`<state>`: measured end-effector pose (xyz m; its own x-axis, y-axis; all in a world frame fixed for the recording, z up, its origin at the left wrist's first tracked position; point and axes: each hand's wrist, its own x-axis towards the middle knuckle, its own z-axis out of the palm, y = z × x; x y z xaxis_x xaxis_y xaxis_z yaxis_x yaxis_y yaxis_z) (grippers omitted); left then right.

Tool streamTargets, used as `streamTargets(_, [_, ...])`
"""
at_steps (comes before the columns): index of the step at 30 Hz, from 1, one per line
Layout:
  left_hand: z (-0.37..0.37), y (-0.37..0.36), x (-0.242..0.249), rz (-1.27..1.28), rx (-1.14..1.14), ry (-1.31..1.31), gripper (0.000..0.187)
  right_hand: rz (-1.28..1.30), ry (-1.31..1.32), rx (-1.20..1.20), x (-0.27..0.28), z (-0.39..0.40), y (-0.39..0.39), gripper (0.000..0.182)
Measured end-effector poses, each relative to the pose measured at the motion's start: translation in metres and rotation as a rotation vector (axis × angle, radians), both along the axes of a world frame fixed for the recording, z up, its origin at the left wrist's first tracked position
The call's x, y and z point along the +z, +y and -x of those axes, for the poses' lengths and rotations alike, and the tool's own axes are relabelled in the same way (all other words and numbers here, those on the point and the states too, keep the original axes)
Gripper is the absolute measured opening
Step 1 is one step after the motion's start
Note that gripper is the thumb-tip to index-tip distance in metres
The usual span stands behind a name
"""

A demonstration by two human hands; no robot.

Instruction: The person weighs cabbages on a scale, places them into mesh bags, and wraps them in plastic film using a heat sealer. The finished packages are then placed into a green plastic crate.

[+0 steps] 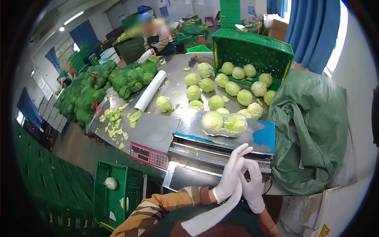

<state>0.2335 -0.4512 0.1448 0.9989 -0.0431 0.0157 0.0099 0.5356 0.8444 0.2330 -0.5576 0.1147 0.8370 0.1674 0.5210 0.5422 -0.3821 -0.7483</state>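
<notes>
Both my hands wear white gloves and meet in front of the wrapping machine (221, 147). My left hand (229, 177) has its fingers stretched upward, palm toward the other hand. Against that palm, my right hand (252, 185) has bent fingers closed by the top of a long white strip (213, 216), which hangs toward the lower left over my apron. What the strip is made of is not clear. Just beyond my fingertips, two cabbages in clear film (224, 123) lie side by side on the machine's metal and blue top.
Loose cabbages (216, 102) spread from a tipped green crate (252, 51) across the metal table. Left of the machine stand a scale (152, 138) and a white roll (151, 91). Netted cabbages (89, 91) pile up left, near a co-worker (156, 37). Green sheeting (310, 126) bulges at right.
</notes>
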Motion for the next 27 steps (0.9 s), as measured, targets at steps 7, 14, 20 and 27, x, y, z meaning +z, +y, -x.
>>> streamTargets(7, [-0.004,0.013,0.010,-0.176,-0.013,-0.253,0.068,-0.165,0.141,0.007,0.001,0.002,0.013,0.016])
streamTargets(14, [-0.009,0.018,-0.011,-0.332,-0.065,-0.356,0.043,-0.353,0.026,-0.118,0.000,-0.013,0.014,0.008])
streamTargets(20, [-0.011,0.018,-0.018,-0.249,0.134,-0.271,0.034,-0.342,0.151,-0.115,-0.005,-0.018,0.017,0.008])
streamTargets(27, [-0.012,0.027,-0.050,-0.074,0.180,0.016,0.036,-0.384,0.068,-0.075,-0.004,-0.030,0.010,0.003])
